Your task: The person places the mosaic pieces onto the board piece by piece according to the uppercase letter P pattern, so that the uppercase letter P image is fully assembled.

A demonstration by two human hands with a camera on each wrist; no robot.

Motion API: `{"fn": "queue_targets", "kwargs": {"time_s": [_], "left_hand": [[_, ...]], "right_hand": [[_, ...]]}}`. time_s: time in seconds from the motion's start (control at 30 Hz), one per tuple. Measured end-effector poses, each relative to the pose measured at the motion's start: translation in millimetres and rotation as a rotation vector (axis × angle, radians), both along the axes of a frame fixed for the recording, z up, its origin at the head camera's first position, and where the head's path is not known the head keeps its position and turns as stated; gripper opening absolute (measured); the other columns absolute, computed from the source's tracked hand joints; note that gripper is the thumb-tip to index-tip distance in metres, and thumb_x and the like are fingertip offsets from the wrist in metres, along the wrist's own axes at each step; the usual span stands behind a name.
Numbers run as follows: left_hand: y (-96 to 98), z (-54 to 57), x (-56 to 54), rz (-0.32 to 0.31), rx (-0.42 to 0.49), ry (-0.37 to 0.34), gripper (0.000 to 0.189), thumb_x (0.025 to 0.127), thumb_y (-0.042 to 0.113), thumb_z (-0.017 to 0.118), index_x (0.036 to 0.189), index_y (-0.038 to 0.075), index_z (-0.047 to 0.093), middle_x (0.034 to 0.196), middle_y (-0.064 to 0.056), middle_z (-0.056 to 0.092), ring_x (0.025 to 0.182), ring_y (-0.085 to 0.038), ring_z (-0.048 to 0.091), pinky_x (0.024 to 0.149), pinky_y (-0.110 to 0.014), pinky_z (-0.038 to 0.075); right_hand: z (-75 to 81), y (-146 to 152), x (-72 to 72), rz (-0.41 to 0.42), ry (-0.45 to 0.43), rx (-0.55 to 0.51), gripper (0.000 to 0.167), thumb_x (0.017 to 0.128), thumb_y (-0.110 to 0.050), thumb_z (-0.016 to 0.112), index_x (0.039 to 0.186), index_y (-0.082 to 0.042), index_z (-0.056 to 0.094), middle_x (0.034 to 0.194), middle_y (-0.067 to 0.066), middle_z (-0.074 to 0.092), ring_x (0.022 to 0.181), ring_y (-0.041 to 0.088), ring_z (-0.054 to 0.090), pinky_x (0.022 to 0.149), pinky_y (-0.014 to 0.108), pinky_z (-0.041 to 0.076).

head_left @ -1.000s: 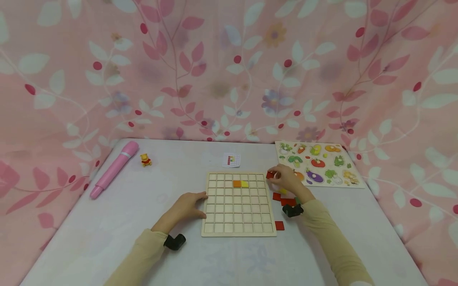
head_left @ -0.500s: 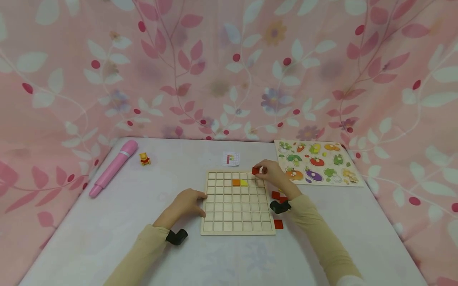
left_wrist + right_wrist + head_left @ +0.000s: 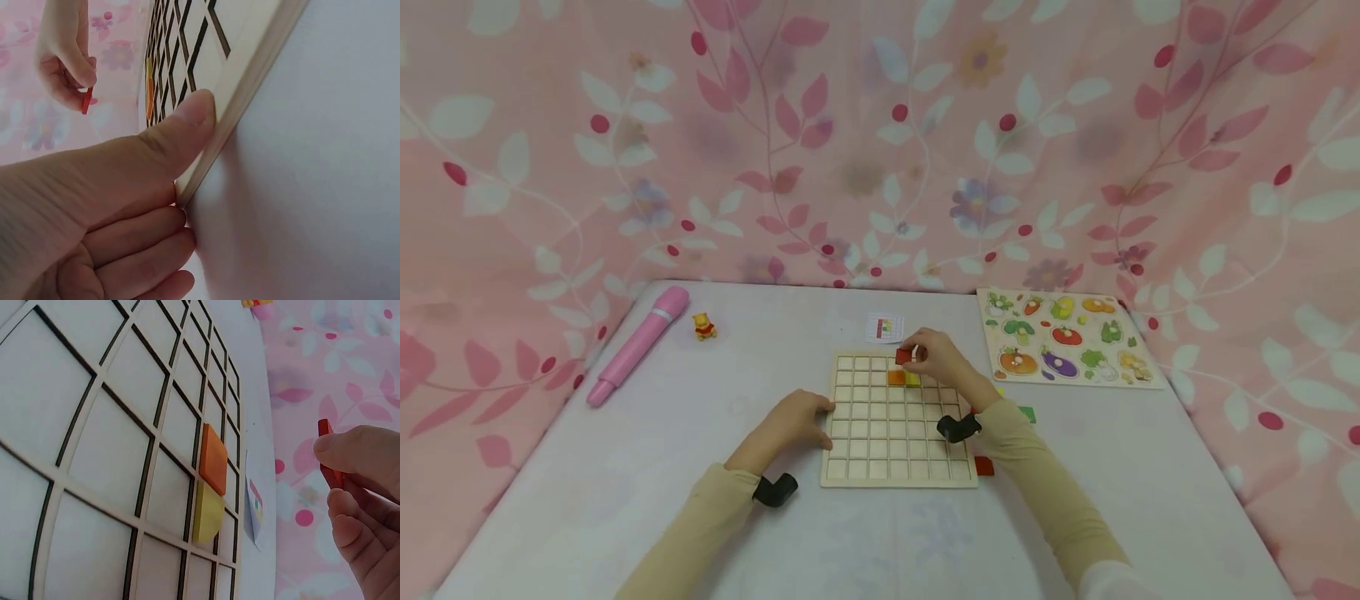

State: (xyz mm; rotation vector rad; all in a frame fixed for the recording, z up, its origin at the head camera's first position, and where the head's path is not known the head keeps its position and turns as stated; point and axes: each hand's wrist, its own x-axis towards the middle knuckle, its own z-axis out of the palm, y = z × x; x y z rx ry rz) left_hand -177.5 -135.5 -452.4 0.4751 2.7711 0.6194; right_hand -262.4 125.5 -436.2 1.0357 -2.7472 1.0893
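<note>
My right hand [image 3: 942, 360] pinches a red square tile [image 3: 902, 357] between thumb and fingers, above the far edge of a wooden grid board [image 3: 880, 469]. In the right wrist view the tile [image 3: 326, 456] stands on edge in the fingertips. An orange tile [image 3: 897, 378] and a yellow tile [image 3: 913, 380] lie side by side in the grid, just nearer than the held one. At the board's left side rests my left hand [image 3: 790, 423], thumb and forefinger spread along the edge. The left wrist view shows its thumb [image 3: 197, 109] against the rim.
Behind the board lies a small printed grid card [image 3: 883, 328]. A red tile [image 3: 984, 466] and a green tile [image 3: 1027, 413] lie to the right, others partly hidden by the right arm. Farther out are a vegetable puzzle [image 3: 1067, 342], a bear figurine [image 3: 703, 326] and a pink wand-shaped thing [image 3: 638, 346].
My right hand has carried the red tile leftward from beside the board's right edge to above its far middle. The left hand has stayed at the board's left edge.
</note>
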Motion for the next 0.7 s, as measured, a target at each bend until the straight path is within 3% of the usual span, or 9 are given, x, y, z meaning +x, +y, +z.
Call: {"fn": "queue_targets", "kwargs": {"time_s": [0.13,0.37,0.7], "left_hand": [[2.5,-0.2,0.4,0.02,-0.001,-0.018,0.062,0.054,0.02,0.085,0.109,0.0,0.063,0.111,-0.012,0.06,0.108,-0.031,0.049,0.092,-0.038,0.037],[3.5,-0.3,1.2,0.027,-0.01,0.008,0.063,0.054,0.02,0.085,0.109,0.001,0.064,0.111,-0.012,0.06,0.107,-0.03,0.05,0.092,-0.038,0.038],[2.2,-1.3,1.2,0.028,-0.022,0.001,0.062,0.054,0.022,0.085,0.109,0.001,0.064,0.111,-0.01,0.06,0.108,-0.031,0.049,0.092,-0.039,0.037]], "right_hand": [[0.0,-11.9,1.7,0.022,-0.01,0.005,0.024,0.076,-0.005,0.07,0.098,0.004,0.064,0.086,0.008,0.055,0.066,0.014,0.05,0.058,0.022,0.046],[-6.8,-27.6,-0.6,0.095,0.053,0.04,0.019,0.075,-0.004,0.071,0.093,0.002,0.066,0.082,0.008,0.056,0.062,0.014,0.048,0.055,0.02,0.043],[-15.5,-37.6,1.4,0.075,0.018,0.112,0.02,0.075,-0.008,0.072,0.092,0.0,0.068,0.084,0.007,0.058,0.071,0.017,0.051,0.061,0.022,0.044]]}}
